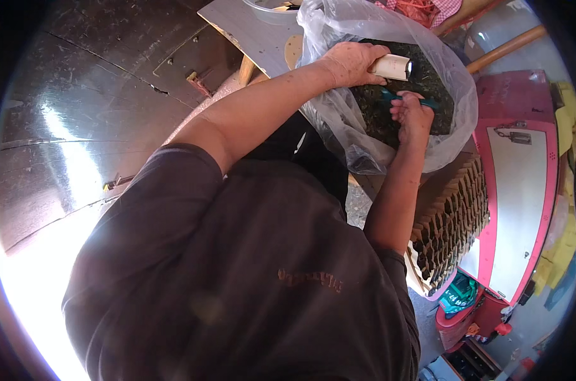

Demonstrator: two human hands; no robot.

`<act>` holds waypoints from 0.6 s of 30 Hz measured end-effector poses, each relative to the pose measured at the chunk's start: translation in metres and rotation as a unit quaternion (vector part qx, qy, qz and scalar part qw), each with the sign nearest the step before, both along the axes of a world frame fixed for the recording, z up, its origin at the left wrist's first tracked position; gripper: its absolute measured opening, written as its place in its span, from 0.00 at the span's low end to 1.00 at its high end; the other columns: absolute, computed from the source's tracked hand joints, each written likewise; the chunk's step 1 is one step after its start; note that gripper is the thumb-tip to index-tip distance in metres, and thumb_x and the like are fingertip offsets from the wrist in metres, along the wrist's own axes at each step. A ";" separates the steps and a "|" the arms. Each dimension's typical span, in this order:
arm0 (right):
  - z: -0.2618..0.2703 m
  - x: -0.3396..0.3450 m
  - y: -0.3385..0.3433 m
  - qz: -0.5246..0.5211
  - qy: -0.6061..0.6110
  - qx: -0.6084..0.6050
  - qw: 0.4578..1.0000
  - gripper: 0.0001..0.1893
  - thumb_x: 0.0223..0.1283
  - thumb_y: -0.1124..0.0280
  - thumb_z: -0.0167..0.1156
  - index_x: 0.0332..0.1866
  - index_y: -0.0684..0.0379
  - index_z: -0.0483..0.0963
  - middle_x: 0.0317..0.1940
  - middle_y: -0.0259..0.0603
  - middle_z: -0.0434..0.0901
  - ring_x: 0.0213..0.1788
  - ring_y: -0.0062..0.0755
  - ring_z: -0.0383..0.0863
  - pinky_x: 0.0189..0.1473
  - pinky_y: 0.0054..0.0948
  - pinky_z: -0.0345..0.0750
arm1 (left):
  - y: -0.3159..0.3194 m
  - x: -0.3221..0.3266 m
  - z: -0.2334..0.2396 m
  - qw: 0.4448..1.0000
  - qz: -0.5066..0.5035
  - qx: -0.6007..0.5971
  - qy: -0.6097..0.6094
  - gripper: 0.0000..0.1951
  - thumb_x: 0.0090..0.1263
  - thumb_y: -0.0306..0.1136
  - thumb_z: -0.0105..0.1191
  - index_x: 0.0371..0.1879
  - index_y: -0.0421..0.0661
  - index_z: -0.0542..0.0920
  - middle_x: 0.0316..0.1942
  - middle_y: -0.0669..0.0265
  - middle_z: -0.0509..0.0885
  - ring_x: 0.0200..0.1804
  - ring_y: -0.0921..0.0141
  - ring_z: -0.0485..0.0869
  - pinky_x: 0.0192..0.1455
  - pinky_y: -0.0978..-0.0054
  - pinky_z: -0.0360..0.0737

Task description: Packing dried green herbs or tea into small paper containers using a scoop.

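My left hand holds a small cream paper packet over a large clear plastic bag, with the packet's open end to the right. Dark, dried leafy material, perhaps tea, fills the bag, whose rim is spread wide. Just below the packet, my right hand grips a green scoop or spoon by its handle. The tool's far end lies over the leaves, partly hidden; how much it carries cannot be told.
A clear plastic tub stands on the grey board at the top. Many filled paper packets are stacked in rows at the lower right, beside a pink-framed cabinet. A wooden pole lies beyond the bag.
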State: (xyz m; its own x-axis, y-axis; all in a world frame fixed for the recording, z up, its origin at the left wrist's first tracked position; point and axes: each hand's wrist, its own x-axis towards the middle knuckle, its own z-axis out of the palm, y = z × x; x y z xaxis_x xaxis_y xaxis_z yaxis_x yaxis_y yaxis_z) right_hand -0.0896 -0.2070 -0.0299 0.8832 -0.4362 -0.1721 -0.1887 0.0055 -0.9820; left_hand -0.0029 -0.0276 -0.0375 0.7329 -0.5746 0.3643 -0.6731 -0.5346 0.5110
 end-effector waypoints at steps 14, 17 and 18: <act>0.047 -0.015 -0.027 -0.186 -0.161 -0.020 0.969 0.09 0.56 0.73 0.53 0.35 0.67 0.75 0.20 0.44 0.79 0.15 0.25 0.74 0.16 0.21 0.71 | 0.000 0.001 -0.002 1.000 -0.010 -0.002 0.016 0.31 0.56 0.51 0.63 0.57 0.53 0.70 0.44 0.58 0.82 0.45 0.57 0.82 0.49 0.62 0.78; 0.055 -0.008 -0.020 -0.176 -0.180 0.012 0.968 0.06 0.56 0.75 0.53 0.32 0.67 0.75 0.18 0.43 0.78 0.14 0.25 0.73 0.16 0.22 0.69 | 0.001 0.001 -0.003 1.000 -0.008 -0.005 0.005 0.32 0.55 0.51 0.64 0.57 0.53 0.70 0.43 0.58 0.82 0.45 0.57 0.82 0.49 0.62 0.78; 0.055 -0.003 -0.014 -0.158 -0.185 -0.018 0.970 0.06 0.56 0.75 0.53 0.33 0.67 0.75 0.18 0.43 0.78 0.14 0.24 0.73 0.16 0.22 0.69 | 0.000 0.001 -0.002 1.000 -0.008 -0.005 0.005 0.32 0.55 0.51 0.64 0.57 0.53 0.70 0.43 0.58 0.82 0.45 0.57 0.82 0.49 0.62 0.78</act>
State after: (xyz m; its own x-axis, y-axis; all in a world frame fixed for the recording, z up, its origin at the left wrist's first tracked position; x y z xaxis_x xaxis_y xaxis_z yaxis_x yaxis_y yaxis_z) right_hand -0.0930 -0.2213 0.0252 0.7033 -0.6945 0.1521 0.1828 -0.0300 -0.9827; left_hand -0.0015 -0.0275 -0.0399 0.7279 -0.5824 0.3619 -0.6757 -0.5196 0.5230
